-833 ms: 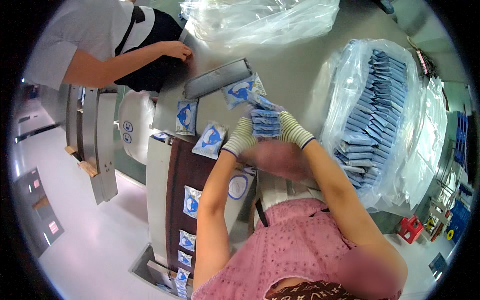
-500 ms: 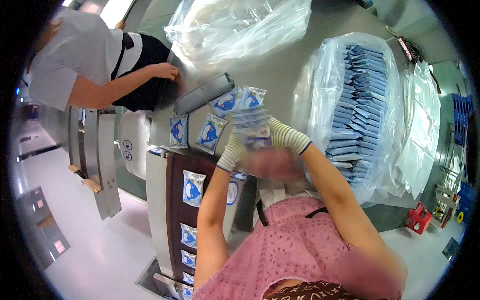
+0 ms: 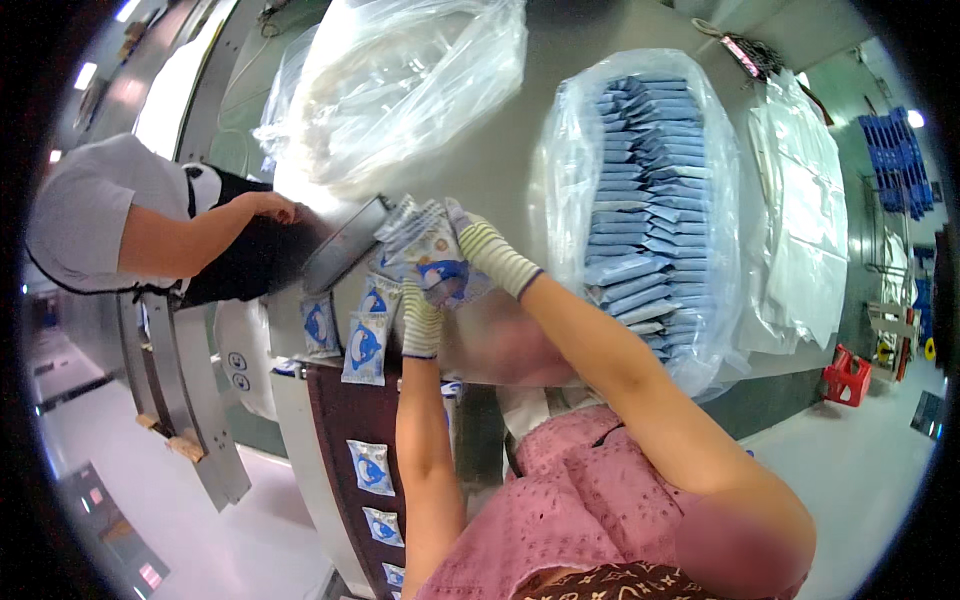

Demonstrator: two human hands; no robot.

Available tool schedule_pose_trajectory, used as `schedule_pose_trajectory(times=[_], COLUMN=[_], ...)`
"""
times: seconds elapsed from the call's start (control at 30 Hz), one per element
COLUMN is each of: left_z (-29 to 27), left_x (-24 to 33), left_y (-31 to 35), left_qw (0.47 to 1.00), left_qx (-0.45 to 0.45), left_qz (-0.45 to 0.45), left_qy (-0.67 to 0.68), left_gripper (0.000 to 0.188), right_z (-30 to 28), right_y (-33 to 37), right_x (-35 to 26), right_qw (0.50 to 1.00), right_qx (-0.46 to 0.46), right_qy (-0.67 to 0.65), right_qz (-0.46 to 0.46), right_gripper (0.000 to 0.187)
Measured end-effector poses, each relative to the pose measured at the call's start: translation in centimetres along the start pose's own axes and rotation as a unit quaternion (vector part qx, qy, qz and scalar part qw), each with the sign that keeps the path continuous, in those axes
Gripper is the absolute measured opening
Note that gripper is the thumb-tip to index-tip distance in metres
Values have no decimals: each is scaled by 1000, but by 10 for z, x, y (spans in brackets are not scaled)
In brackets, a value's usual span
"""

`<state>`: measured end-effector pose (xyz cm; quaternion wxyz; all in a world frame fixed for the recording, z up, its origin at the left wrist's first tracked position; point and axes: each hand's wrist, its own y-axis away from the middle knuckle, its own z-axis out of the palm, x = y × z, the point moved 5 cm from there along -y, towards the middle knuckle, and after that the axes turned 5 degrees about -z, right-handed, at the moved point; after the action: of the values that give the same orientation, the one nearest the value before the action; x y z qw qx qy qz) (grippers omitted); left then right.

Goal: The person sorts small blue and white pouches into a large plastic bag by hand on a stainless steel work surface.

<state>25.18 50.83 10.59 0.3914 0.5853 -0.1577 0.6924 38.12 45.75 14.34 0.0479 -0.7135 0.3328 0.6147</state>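
Observation:
Between my gloved hands is a small stack of white-and-blue sachets [image 3: 437, 262], tilted, with a blue cartoon animal on the front one. My left hand [image 3: 421, 322], in a striped glove, grips the stack from its near side. At the right side my right hand [image 3: 490, 252], gloved alike, has its fingers closed on the stack's edge. A grey bar [image 3: 345, 245] lies just beyond, partly hidden by the sachets. Loose sachets of the same kind lie left of my left hand, one sachet [image 3: 366, 348] at the end of the dark conveyor belt [image 3: 335, 415].
Right of my hands stands a clear plastic bag [image 3: 565, 190] filled with rows of blue sachets. White bags [image 3: 800, 220] lie beyond it. Another clear bag [image 3: 400, 90] is at the far side. A co-worker [image 3: 150, 230] stands at left, one hand near the bar. Several sachets ride the belt.
My hands have moved left with the stack, up against the grey bar. The stack, blurred before, now shows its front sachet. The whole view has shifted, and sachets on the belt have advanced.

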Motion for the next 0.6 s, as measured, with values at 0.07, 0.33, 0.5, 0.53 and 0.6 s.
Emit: schedule_pose_trajectory(times=[0.07, 0.33, 0.5, 0.53, 0.6], left_z=[24, 232, 257, 265, 280], left_x=[26, 81, 43, 35, 29], left_y=[-2, -16, -7, -2, 3], left_qw=[994, 906, 612, 583, 646], left_qx=[-24, -211, -224, -250, -296], left_qz=[96, 161, 101, 107, 180], left_qy=[-49, -329, -752, -766, -680], left_gripper=[46, 86, 79, 76, 64], right_z=[-37, -155, -218, -233, -237], right_y=[11, 158, 185, 176, 142], right_x=[-8, 24, -15, -9, -5], right_qw=[981, 809, 934, 903, 871], right_qx=[41, -180, 42, 113, 79], right_qy=[105, 535, 276, 303, 360], right_qz=[-159, -166, -224, -283, -324], right_gripper=[49, 34, 35, 35, 41])
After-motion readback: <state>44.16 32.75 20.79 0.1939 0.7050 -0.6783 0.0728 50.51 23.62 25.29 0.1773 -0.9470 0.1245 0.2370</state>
